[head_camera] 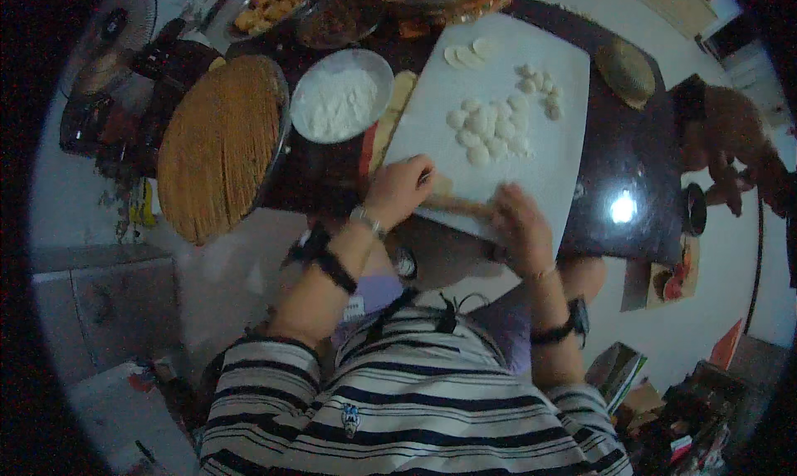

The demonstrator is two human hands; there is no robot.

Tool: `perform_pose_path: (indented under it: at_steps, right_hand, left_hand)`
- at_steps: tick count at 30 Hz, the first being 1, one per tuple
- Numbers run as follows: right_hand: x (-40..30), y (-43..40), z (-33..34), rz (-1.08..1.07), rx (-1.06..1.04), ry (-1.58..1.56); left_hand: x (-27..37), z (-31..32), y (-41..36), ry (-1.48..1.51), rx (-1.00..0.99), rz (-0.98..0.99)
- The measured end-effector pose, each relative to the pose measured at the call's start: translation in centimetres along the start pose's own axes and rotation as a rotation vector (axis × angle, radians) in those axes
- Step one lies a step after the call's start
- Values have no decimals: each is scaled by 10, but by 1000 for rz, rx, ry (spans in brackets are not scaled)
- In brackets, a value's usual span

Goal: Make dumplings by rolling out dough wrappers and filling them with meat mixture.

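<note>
A wooden rolling pin (457, 206) lies across the near edge of a white cutting board (429, 102). My right hand (523, 224), somewhat blurred, is closed on its right end. At the other end, my left hand (401, 186) bends over a flat piece of dough (443, 183); whether it grips the dough or the pin cannot be told. Flattened dough pieces (495, 127) lie grouped in the board's middle. Smaller dough lumps (540, 84) are at its right, and several thin dough rounds (464, 54) at its far side.
Left of the board stand a bowl of white flour (342, 99) and a large round tray of brown sticks or stalks (221, 146). Dishes of food (268, 6) stand at the back. A woven oval item (626, 71) lies at the dark table's right. A person's dark hand (728, 183) shows far right.
</note>
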State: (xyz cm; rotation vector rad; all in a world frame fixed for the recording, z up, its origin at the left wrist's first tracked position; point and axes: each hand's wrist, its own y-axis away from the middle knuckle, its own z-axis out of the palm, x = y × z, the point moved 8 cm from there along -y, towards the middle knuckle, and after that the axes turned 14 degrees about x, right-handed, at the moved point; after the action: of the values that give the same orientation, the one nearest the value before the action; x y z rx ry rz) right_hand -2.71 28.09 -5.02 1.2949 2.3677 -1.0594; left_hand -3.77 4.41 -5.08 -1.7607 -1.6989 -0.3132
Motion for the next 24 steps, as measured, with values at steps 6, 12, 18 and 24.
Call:
perform_pose_path:
  at_steps: [6,12,18,24]
  right_hand:
    - [13,-54,15,119,-13,-102]
    - [18,2,5,56,-38,-96]
    - [47,18,-27,240,44,-102]
    - [53,-34,-24,52,67,113]
  left_hand:
    - [-5,-17,-25,33,47,47]
    - [0,-2,-12,8,-130,-52]
    - [44,29,-12,211,-121,-31]
    - [39,36,-34,113,-111,32]
